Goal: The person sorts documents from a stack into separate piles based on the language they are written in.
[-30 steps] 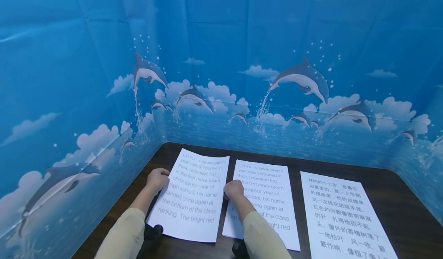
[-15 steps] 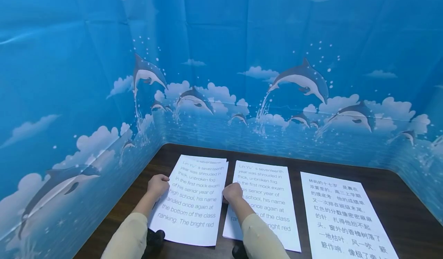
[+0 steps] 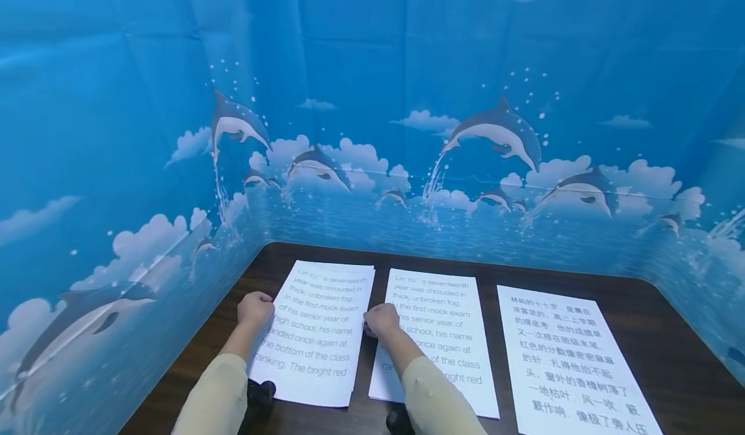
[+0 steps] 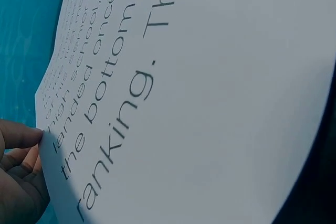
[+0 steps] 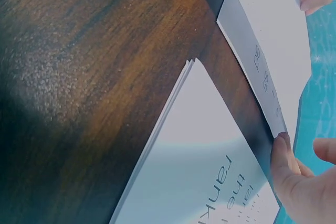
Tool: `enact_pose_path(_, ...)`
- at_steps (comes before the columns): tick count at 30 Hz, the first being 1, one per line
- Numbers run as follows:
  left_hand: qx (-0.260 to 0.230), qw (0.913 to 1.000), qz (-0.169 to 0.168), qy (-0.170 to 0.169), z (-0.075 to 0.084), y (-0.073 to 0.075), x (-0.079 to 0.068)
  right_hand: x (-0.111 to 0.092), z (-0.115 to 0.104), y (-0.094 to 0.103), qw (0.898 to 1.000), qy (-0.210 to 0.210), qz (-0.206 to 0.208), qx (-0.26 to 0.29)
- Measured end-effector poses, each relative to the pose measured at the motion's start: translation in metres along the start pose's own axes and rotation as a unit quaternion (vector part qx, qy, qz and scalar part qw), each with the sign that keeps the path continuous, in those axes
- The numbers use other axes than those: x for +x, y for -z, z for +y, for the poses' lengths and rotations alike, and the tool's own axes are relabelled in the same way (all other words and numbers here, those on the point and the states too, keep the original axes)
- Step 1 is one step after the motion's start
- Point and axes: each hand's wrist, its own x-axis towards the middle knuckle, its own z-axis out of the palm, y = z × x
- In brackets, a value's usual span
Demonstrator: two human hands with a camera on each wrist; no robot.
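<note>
A printed sheet of paper [image 3: 308, 386] lies over another sheet at the left of the table, their edges slightly offset. My left hand [image 3: 255, 309] pinches its left edge; in the left wrist view the fingertips [image 4: 32, 136] meet the paper's margin. At the opposite edge is my right hand [image 3: 382, 320], over the gap between this pile and the middle paper stack [image 3: 433, 351]. The right wrist view shows one fingertip touching the lower sheet's edge [image 5: 262, 80], while the thumb [image 5: 326, 150] stands apart from it. The upper sheet bows up a little there.
A sheet with Chinese text [image 3: 573, 357] lies to the right on the dark wooden table [image 3: 477, 425]. A blue dolphin-printed curtain [image 3: 349, 99] rises behind the table and along its left side. Black wrist cameras [image 3: 262, 393] sit under both forearms.
The upper sheet, raised and curved earlier, has come down onto the sheet beneath and slid into closer line with it. Both hands stay at its sides; the head view has shifted slightly.
</note>
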Motion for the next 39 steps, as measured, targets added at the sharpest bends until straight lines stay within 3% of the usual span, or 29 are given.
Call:
enact_pose_path(8,0.0,1.0,0.002,-0.007,0.004,-0.002,0.006,0.0,-0.002,0.002,1.0,0.008,-0.009,0.003)
enact_pose_path(18,-0.021,0.9996,-0.01,0.013,0.01,0.005,0.002,-0.003,-0.009,0.006,1.0,0.009,-0.029,0.01)
enact_pose_path(26,-0.033,0.9981,-0.048,0.019,0.017,0.007,0.006,0.001,-0.016,0.012,0.998,0.02,-0.055,0.016)
enact_pose_path(32,-0.046,0.9973,-0.058,-0.001,0.032,0.005,0.006,0.005,-0.025,0.034,0.999,0.014,-0.04,0.024)
enact_pose_path(39,-0.038,0.997,-0.061,-0.029,0.06,0.005,0.007,0.011,-0.036,0.073,0.999,0.003,-0.02,0.038)
